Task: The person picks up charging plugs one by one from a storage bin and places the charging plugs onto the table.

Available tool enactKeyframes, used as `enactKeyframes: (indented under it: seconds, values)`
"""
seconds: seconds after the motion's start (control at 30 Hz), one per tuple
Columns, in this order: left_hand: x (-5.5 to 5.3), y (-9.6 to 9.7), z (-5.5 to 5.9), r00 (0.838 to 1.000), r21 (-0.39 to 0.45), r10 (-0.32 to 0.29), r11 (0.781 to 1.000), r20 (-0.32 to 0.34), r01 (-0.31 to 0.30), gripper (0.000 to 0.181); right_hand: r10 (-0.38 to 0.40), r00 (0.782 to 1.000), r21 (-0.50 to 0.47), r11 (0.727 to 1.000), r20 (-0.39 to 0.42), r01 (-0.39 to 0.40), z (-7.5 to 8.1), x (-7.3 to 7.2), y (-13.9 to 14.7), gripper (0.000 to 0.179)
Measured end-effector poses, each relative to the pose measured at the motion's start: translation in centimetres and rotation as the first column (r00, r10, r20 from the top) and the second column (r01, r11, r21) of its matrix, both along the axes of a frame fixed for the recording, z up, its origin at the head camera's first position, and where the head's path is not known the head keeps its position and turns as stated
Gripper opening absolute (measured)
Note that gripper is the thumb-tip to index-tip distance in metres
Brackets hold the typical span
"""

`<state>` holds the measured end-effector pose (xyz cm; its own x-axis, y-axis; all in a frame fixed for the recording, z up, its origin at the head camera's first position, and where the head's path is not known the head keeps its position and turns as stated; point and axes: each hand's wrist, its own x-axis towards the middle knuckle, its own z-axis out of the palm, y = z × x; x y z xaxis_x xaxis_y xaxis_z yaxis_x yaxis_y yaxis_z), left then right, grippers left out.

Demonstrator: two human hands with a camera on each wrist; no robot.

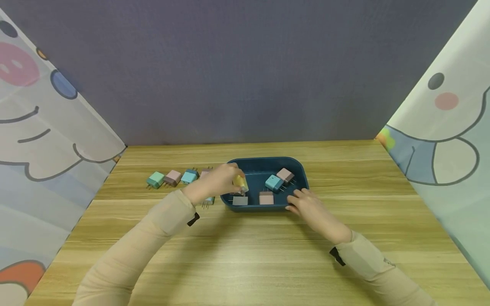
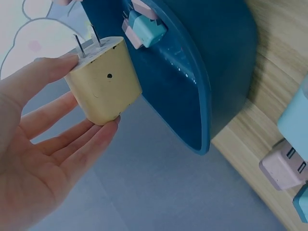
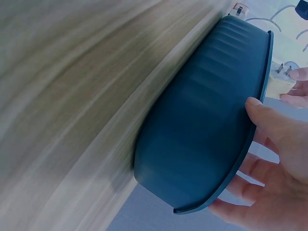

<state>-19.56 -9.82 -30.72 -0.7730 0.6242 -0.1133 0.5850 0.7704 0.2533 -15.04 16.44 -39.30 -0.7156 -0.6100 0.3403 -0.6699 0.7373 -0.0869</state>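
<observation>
My left hand (image 1: 223, 180) pinches a yellow plug charger (image 2: 103, 79) between thumb and fingertips, its two metal prongs pointing up past the thumb in the left wrist view. It is over the left end of a dark blue plastic bin (image 1: 264, 160). With thumb outside and fingers over the rim, my right hand (image 3: 279, 149) grips the bin's near right edge. Inside the bin lie a blue charger (image 1: 274, 183), a pink one (image 1: 285, 174) near it, another pink charger (image 1: 266, 198) by the near wall and a grey-white charger (image 1: 240, 200) at the left.
Left of the bin, several chargers lie on the wooden table (image 1: 245, 255): a green one (image 1: 155, 179), a pink one (image 1: 172, 178), a blue one (image 1: 189, 177) and others partly hidden by the left arm. A grey panel (image 1: 245, 76) stands behind the table, printed cloths at both sides.
</observation>
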Motion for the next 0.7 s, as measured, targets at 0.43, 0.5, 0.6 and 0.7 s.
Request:
enactKeyframes:
  seconds: [0.43, 0.5, 0.6, 0.7]
  values:
    - [0.7, -1.9, 0.8, 0.996, 0.101, 0.085, 0.991, 0.009, -0.085, 0.033, 0.003, 1.0, -0.007, 1.0, -0.004, -0.003, -0.1, -0.1, 0.0, 0.013]
    - [0.8, -2.2, 0.9, 0.996, 0.11, 0.091, 0.99, 0.0, -0.09, 0.033, 0.003, 1.0, -0.003, 1.0, -0.004, -0.003, -0.1, -0.1, 0.0, 0.013]
    - [0.8, -2.6, 0.9, 0.995, 0.119, 0.09, 0.989, -0.031, -0.086, 0.032, 0.0, 1.0, 0.005, 1.0, -0.005, 0.0, -0.1, -0.1, 0.0, 0.013]
    - [0.9, -3.0, 0.9, 0.995, 0.146, 0.085, 0.986, -0.058, -0.076, 0.032, -0.001, 1.0, 0.006, 1.0, -0.003, 0.001, -0.1, 0.0, 0.0, 0.013]
